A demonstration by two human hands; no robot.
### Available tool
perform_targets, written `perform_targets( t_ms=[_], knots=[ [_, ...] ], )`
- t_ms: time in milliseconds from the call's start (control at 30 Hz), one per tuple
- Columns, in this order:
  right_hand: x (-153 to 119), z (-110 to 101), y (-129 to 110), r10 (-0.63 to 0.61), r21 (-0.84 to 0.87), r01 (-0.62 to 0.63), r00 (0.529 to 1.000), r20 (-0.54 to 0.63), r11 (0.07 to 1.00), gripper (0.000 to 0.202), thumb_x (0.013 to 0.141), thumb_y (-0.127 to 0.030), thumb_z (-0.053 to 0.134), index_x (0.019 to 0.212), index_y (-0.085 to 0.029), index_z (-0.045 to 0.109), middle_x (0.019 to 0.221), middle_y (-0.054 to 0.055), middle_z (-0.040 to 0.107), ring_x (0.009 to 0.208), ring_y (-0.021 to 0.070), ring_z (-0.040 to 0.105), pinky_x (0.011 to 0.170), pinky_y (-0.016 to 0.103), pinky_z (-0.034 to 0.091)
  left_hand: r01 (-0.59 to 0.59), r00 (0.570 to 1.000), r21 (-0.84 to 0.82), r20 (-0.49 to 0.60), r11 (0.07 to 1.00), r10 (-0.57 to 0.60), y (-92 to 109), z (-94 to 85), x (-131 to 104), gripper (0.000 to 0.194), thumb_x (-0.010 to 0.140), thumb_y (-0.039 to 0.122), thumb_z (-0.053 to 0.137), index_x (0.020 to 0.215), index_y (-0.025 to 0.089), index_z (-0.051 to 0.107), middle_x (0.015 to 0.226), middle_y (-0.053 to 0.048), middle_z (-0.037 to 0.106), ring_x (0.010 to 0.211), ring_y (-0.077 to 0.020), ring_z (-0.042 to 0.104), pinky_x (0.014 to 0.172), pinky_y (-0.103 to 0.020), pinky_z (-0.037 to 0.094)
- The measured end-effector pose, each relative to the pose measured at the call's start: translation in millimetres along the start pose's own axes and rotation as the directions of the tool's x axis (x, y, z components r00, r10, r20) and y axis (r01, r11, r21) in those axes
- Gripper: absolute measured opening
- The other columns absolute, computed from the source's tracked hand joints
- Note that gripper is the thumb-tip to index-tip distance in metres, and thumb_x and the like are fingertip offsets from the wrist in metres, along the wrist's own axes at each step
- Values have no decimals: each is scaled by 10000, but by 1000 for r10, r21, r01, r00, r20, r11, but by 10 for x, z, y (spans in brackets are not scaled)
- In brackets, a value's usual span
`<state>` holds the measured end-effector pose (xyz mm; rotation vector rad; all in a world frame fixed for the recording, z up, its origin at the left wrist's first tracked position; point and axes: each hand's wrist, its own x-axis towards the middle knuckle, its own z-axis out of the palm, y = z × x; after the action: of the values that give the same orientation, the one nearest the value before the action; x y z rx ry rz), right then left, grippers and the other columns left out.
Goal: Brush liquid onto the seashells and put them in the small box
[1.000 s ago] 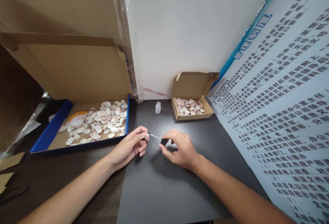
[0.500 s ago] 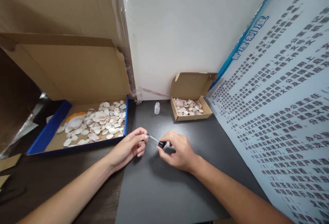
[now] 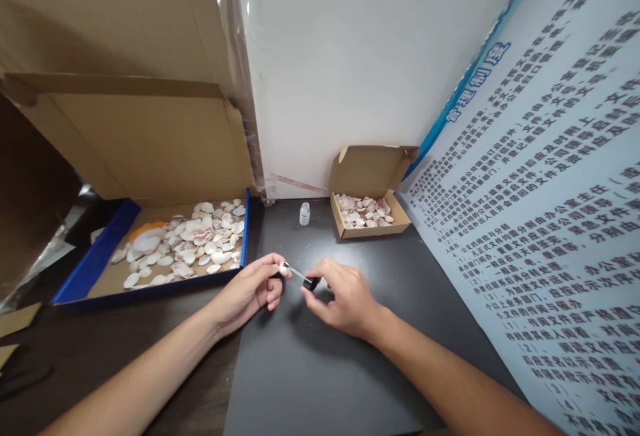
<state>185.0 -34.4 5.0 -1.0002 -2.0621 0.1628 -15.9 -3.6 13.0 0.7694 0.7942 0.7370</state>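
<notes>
My left hand (image 3: 256,286) pinches a small white seashell (image 3: 284,269) between thumb and forefinger. In my right hand (image 3: 345,296) is a black-capped brush applicator (image 3: 311,283), gripped by its cap. Its thin clear stem points left, and the dark tip meets the face of the shell. Behind the hands a small clear glass bottle (image 3: 305,215) with a label stands upright with no cap on it. Both hands hover above the dark grey tabletop (image 3: 320,369).
On the left, a large blue-edged cardboard box (image 3: 245,229) lies open with many seashells (image 3: 200,229). A smaller open cardboard box (image 3: 373,231) of shells stands at the back right. A white wall (image 3: 350,56) rises behind; a printed poster (image 3: 550,223) slants along the right.
The shell in my left hand has turned its pale face more into view. My right hand has shifted slightly left with the applicator. The camera view has moved a little.
</notes>
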Motion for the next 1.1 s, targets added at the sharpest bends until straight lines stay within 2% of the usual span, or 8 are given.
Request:
perform_targets(
  t_ms=[100,233,400,600,733,867,1000,1100],
  knots=[
    [-8,1,7,66,-39,-65,998,6,997,73,820,-222,590,863,-203,534,706,2,629,598,136,599,561,236,443,-1,1000,-4,-6,1000,1,-7,-8,7,127,807,234,648,832,151,554,852,-7,579,470,-41,410,417,-197,387],
    [-9,4,15,7,6,-7,1000,21,1000,82,843,-226,576,915,-203,545,745,12,643,622,132,606,572,229,450,6,1000,0,-8,1000,-6,-14,-19,13,112,817,239,639,839,145,582,830,-7,566,468,-44,407,416,-201,391],
    [1,0,4,38,-12,-38,999,-15,999,59,833,-228,569,880,-201,545,710,7,626,601,133,598,562,232,444,-26,999,-14,-33,1000,25,-29,-41,22,130,811,250,662,823,126,623,788,-4,524,531,-59,429,466,-206,430],
    [-3,8,-4,53,-28,-53,999,-10,998,51,806,-208,568,830,-208,523,679,-2,606,578,133,575,551,239,432,-25,999,-14,-31,1000,25,-20,-32,22,135,819,263,658,829,134,620,826,-2,531,504,-46,405,424,-197,403],
    [-11,13,1,-13,21,13,1000,6,1000,70,821,-205,564,882,-208,529,704,0,611,592,128,577,555,231,436,-26,998,-17,-50,1000,25,-10,-15,14,149,799,265,678,818,130,619,816,0,522,485,-40,391,403,-195,387],
    [-8,3,1,43,-12,-43,999,-10,999,66,802,-199,566,847,-208,518,684,-8,590,565,124,558,544,233,421,-15,998,-11,-55,1000,14,-4,-17,7,143,794,253,679,831,131,615,839,-2,530,475,-32,389,402,-189,374],
    [-8,9,-10,-1,9,1,1000,26,1000,73,810,-197,563,873,-207,528,706,-4,606,579,124,566,552,230,425,16,999,-11,-36,1000,-17,-6,-41,16,135,796,247,674,831,138,603,702,26,488,450,-36,378,399,-177,338],
    [-18,25,-13,42,-31,-41,999,31,999,71,788,-190,565,841,-207,522,679,-13,592,556,123,550,542,235,409,33,999,-19,-34,999,-34,-18,-64,31,138,797,249,674,835,140,598,633,41,450,444,-41,367,401,-173,312]
  ],
)
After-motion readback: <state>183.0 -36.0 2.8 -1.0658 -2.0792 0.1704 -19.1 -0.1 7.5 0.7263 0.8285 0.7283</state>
